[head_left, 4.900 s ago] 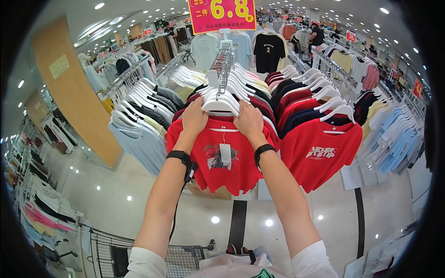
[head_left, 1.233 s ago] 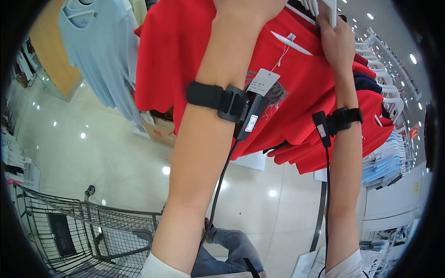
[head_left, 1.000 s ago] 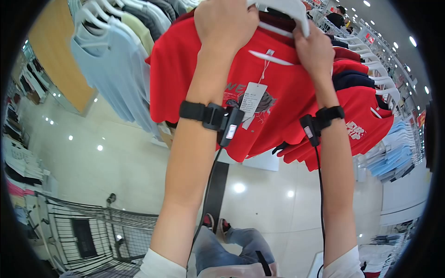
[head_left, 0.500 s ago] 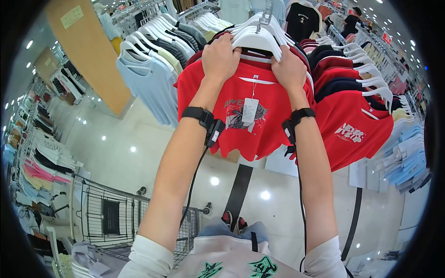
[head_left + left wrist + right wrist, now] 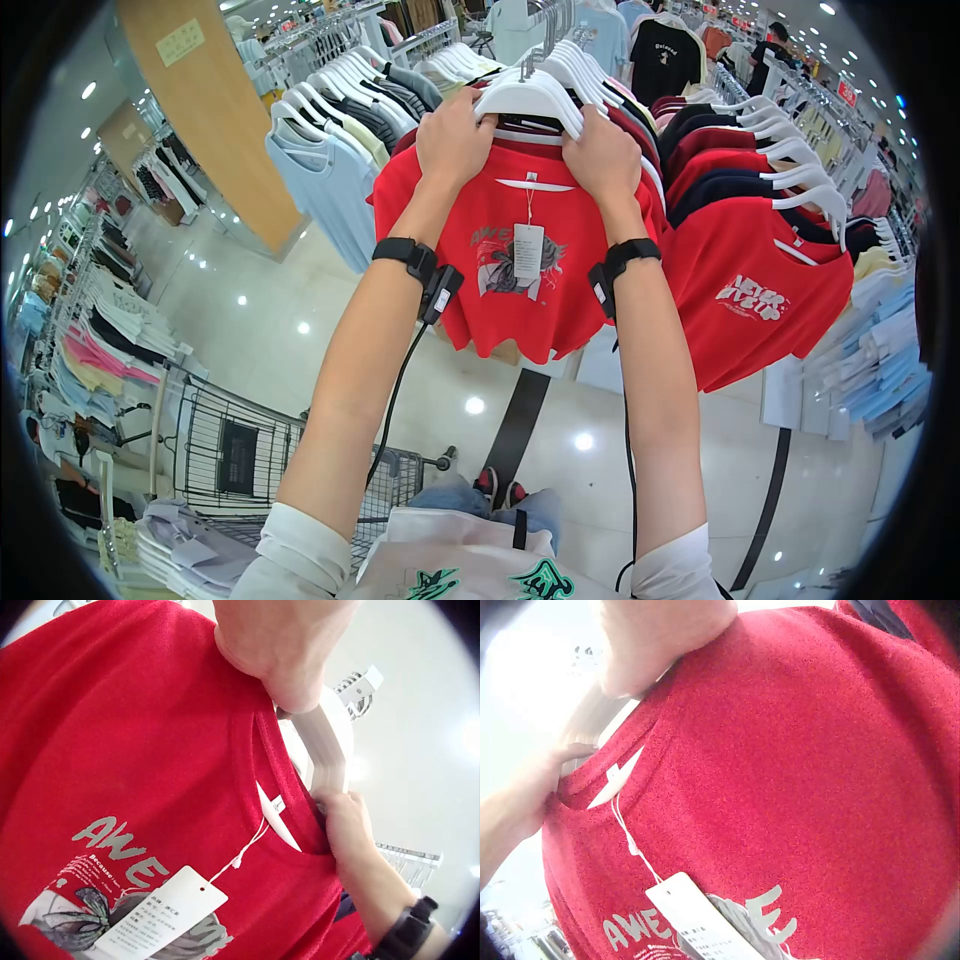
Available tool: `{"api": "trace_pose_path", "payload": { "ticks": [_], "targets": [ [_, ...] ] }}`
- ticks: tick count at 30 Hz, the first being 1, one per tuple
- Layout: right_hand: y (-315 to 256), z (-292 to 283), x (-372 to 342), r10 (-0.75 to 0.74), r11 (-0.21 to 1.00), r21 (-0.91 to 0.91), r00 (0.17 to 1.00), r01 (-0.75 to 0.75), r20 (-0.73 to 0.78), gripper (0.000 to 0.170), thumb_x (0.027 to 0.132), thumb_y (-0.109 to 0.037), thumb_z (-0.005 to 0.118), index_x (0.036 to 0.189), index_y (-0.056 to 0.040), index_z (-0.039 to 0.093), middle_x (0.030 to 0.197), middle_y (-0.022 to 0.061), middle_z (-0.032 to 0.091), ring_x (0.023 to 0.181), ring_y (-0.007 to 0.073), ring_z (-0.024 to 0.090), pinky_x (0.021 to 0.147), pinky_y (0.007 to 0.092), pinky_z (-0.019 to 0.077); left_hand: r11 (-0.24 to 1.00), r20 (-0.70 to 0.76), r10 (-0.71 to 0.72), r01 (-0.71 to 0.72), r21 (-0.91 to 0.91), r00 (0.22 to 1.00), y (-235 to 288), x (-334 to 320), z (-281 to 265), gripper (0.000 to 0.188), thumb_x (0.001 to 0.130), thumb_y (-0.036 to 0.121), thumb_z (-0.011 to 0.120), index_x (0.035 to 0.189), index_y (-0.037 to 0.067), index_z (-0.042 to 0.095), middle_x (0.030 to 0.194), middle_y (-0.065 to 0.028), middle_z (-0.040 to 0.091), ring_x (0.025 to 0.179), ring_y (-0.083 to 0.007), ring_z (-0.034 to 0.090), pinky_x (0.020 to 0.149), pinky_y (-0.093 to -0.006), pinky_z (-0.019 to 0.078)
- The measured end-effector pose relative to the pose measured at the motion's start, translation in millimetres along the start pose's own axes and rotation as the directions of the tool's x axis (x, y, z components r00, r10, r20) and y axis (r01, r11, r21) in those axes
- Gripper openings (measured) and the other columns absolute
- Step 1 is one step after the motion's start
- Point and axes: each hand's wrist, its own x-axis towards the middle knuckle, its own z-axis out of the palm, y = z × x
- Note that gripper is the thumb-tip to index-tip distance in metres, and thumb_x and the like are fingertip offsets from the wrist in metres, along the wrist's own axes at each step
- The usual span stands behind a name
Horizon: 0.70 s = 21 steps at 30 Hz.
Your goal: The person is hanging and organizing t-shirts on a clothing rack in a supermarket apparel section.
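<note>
A red T-shirt (image 5: 455,245) with a grey print and the letters "AWE" hangs at the front of the rack. From its neckline dangles a white paper tag (image 5: 528,250) on a string. My left hand (image 5: 455,142) grips the left shoulder of the white clothes hangers (image 5: 532,98), bunched close together above the collar. On the opposite shoulder, my right hand (image 5: 606,158) grips the same hangers, thumb toward the middle. The left wrist view shows the stacked hanger edges (image 5: 330,742) between both hands; fingers behind them are hidden.
Another red T-shirt (image 5: 760,290) with white lettering hangs to the right. Light blue tops (image 5: 325,190) hang at the left, before a wooden pillar (image 5: 215,120). A wire shopping cart (image 5: 240,450) stands at lower left on the shiny floor (image 5: 270,350).
The head view has swung and levelled out, so the shirt sits lower and more central than one second ago. Both hands hold the hangers in every frame.
</note>
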Motion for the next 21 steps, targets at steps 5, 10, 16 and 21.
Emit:
{"api": "trace_pose_path", "payload": {
  "ticks": [5, 10, 16, 21],
  "targets": [
    [0, 0, 0, -0.018, 1.000, -0.022, 1.000, 0.018, 0.013, 0.024, 0.087, -0.025, 0.067, 0.097, -0.0036, 0.066, 0.090, 0.0209, 0.074, 0.084, 0.0427, 0.072, 0.079, 0.0530, 0.0567, 0.999, -0.018, 0.023, -0.024, -0.041, 1.000, -4, 0, 1, 0.033, 0.093, 0.032, 0.068, 0.118, 0.011, 0.070, 0.101, -0.0192, 0.075, 0.094, -0.0417, 0.071, 0.084, -0.0511, 0.0539],
    [-5, 0, 2, 0.002, 0.997, -0.081, 1.000, -0.001, 0.019, 0.025, 0.087, -0.026, 0.067, 0.100, -0.0042, 0.066, 0.090, 0.0209, 0.074, 0.084, 0.0422, 0.072, 0.079, 0.0534, 0.0566, 0.996, -0.092, 0.082, -0.085, -0.031, 0.992, -9, 1, 6, 0.031, 0.092, 0.030, 0.069, 0.115, 0.009, 0.070, 0.100, -0.0174, 0.075, 0.092, -0.0389, 0.072, 0.084, -0.0493, 0.0531],
    [-1, 9, 5, -0.010, 0.989, -0.150, 1.000, 0.008, -0.017, 0.029, 0.087, -0.028, 0.066, 0.105, -0.0062, 0.068, 0.086, 0.0215, 0.074, 0.082, 0.0430, 0.072, 0.077, 0.0546, 0.0564, 0.996, -0.105, 0.086, -0.088, -0.017, 0.991, -11, -2, 8, 0.031, 0.091, 0.029, 0.070, 0.113, 0.007, 0.071, 0.101, -0.0172, 0.076, 0.091, -0.0357, 0.072, 0.085, -0.0482, 0.0526],
    [4, 15, 5, -0.041, 0.985, -0.172, 0.996, 0.027, -0.080, 0.031, 0.089, -0.032, 0.063, 0.108, -0.0086, 0.068, 0.090, 0.0216, 0.074, 0.086, 0.0455, 0.071, 0.079, 0.0569, 0.0549, 0.996, -0.173, 0.050, -0.061, -0.063, 0.984, -14, -5, 14, 0.031, 0.090, 0.031, 0.070, 0.111, 0.007, 0.072, 0.097, -0.0162, 0.076, 0.090, -0.0345, 0.073, 0.083, -0.0465, 0.0538]
  ]
}}
